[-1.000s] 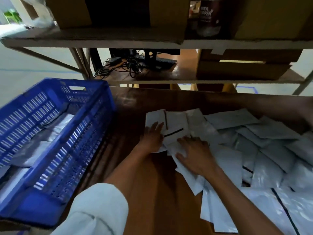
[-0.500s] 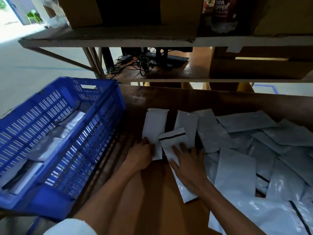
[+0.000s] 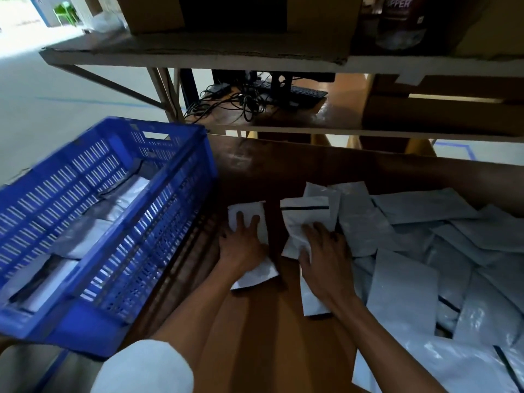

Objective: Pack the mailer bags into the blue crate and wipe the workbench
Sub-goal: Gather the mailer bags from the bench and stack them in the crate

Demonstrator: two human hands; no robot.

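A blue slatted crate [image 3: 85, 171] stands on the left of the brown workbench [image 3: 269, 344], with several grey-white mailer bags [image 3: 127, 194] lying inside. A big pile of mailer bags [image 3: 425, 251] covers the bench's right side. My left hand [image 3: 243, 245] lies with straight spread fingers on one white mailer bag [image 3: 246, 212], apart from the pile. My right hand [image 3: 326, 262] presses flat on a crumpled mailer bag with a black strip [image 3: 304, 214] at the pile's left edge.
A low shelf behind the bench carries tangled cables [image 3: 235, 103] and a keyboard [image 3: 300, 93]. An upper shelf [image 3: 198, 58] overhead bears cardboard boxes [image 3: 153, 12] and a dark bottle [image 3: 399, 21]. Grey floor lies beyond the crate on the left.
Both hands slid back toward me, each dragging a bag. The left bag has come away from the pile toward the crate, and the black-strip bag has crumpled under my right hand.
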